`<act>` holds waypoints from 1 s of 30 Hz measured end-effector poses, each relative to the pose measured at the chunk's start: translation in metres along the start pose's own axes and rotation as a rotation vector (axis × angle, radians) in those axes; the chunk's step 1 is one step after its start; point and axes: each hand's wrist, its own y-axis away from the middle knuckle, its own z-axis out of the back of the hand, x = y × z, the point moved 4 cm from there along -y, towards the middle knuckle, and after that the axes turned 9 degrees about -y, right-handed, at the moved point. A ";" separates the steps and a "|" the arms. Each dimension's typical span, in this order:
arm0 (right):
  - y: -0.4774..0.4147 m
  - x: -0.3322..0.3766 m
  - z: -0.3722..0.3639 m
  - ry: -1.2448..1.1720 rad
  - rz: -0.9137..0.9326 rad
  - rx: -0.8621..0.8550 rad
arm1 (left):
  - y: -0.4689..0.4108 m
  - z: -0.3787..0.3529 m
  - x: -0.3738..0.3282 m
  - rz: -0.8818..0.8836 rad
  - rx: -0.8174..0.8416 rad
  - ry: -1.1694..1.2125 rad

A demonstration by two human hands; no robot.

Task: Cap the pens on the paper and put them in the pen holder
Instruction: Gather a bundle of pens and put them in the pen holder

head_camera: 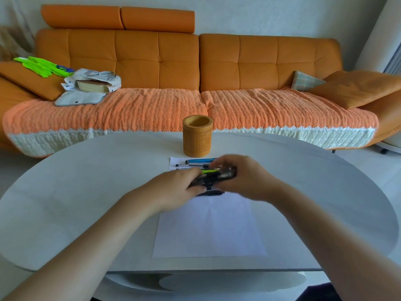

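Observation:
A white sheet of paper (pixel 210 231) lies on the oval white table (pixel 86 192). Both hands meet over its far end. My left hand (pixel 173 187) and my right hand (pixel 245 177) together hold a blurred dark pen (pixel 213 177) with a green part, one hand at each end. A dark piece, perhaps a cap (pixel 209 193), lies on the paper just below them. Several more pens, one of them blue (pixel 200 160), lie side by side at the paper's far edge. Beyond them stands the brown cylindrical pen holder (pixel 197 135), upright, its visible inside bare.
An orange sofa (pixel 195 68) runs behind the table, with a bag and book (pixel 93 83), green items (pixel 43 66) and cushions on it. The table's near edge is straight, below the paper.

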 end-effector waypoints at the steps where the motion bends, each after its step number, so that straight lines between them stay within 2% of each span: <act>1: 0.000 0.001 0.004 -0.239 -0.005 -0.011 | -0.001 0.004 0.000 0.017 0.010 0.150; 3: -0.001 0.006 0.003 -0.635 0.025 0.021 | -0.002 0.011 0.000 0.030 0.005 0.416; 4: -0.001 0.008 -0.002 -0.734 0.042 0.022 | -0.003 0.013 -0.002 0.018 0.001 0.478; 9: -0.003 0.022 -0.031 -1.008 0.047 -0.204 | -0.006 0.009 -0.024 -0.049 0.031 0.563; 14: -0.004 0.035 -0.020 -0.976 0.150 -0.377 | -0.007 0.010 -0.025 -0.047 0.114 0.672; 18: -0.006 0.036 -0.009 -0.754 0.239 -0.495 | -0.009 0.005 -0.024 -0.043 0.137 0.688; 24: -0.012 0.032 -0.015 -0.559 0.225 -0.362 | -0.008 0.004 -0.017 -0.044 0.122 0.759; 28: -0.020 0.024 -0.017 -0.916 0.062 -0.312 | -0.012 0.017 -0.017 -0.075 0.068 0.860; 30: -0.023 0.032 -0.019 -0.922 0.059 -0.188 | -0.015 0.024 -0.016 -0.088 0.053 0.850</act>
